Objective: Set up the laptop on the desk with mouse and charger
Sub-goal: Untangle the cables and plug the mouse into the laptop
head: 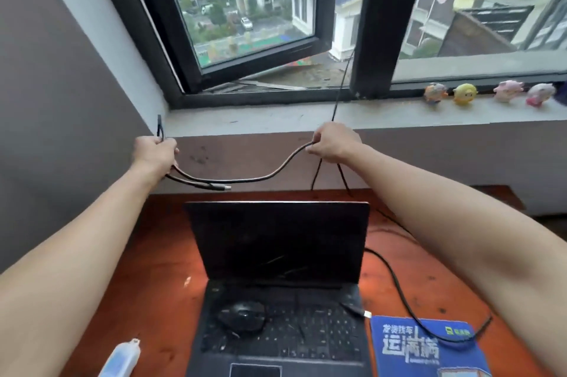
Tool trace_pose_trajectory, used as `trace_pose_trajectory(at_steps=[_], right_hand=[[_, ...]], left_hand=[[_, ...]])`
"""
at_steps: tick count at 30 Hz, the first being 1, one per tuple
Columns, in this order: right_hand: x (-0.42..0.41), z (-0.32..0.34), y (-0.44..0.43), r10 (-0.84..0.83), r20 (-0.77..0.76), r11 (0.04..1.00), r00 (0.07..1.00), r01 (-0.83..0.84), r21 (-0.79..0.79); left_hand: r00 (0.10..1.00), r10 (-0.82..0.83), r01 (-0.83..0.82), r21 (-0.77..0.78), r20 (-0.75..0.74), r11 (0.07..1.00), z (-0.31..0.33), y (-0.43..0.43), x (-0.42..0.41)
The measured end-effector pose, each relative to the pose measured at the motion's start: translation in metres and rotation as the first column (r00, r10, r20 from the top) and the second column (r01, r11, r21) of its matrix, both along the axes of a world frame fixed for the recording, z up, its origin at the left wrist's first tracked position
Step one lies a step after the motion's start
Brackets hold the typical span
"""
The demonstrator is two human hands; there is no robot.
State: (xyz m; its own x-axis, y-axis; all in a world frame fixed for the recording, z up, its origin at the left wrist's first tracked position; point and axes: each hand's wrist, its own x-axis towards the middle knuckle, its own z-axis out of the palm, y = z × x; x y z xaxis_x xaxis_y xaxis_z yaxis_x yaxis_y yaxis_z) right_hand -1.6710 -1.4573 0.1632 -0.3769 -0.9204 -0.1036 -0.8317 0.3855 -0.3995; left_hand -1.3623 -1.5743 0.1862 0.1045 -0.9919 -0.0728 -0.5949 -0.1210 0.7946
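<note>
Cable [245, 181] gripped by left hand [155, 151] and right hand [333, 143], well apart, on far side of open laptop [276, 254] on desk [159, 254]. Plug [225, 187] hangs near left hand. Tbh slack best straightened first, then plug guided to laptop port. Mouse [242, 315] parked on keyboard [306, 333].

Both hands, left hand [156, 153] and right hand [333, 143], grip the charger cable [251, 179] above the open laptop [277, 272]; mouse [242, 316] rests on its keyboard.

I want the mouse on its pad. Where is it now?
In the head view, the mouse sits on the left of the laptop keyboard, left of the blue pad.
</note>
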Motion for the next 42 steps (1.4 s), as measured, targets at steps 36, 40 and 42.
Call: trace_pose_trajectory(at_steps=[36,40,42], right_hand=[[0.380,-0.128,-0.113,0.303,0.069,0.918,0.950,-0.311,0.246],[0.421,-0.202,-0.102,0.164,0.050,0.872,0.985,-0.169,0.460],[0.430,-0.229,-0.093,0.088,0.028,0.873,0.996,-0.091,0.479]], left_hand=[[0.947,-0.319,0.314,-0.272,0.027,0.910,-0.077,-0.017,0.329],[0.925,-0.316,0.263,-0.247,-0.209,0.933,-0.093,-0.026,0.374],[0.913,-0.254,0.197,-0.201,-0.318,0.959,-0.103,-0.031,0.396]])
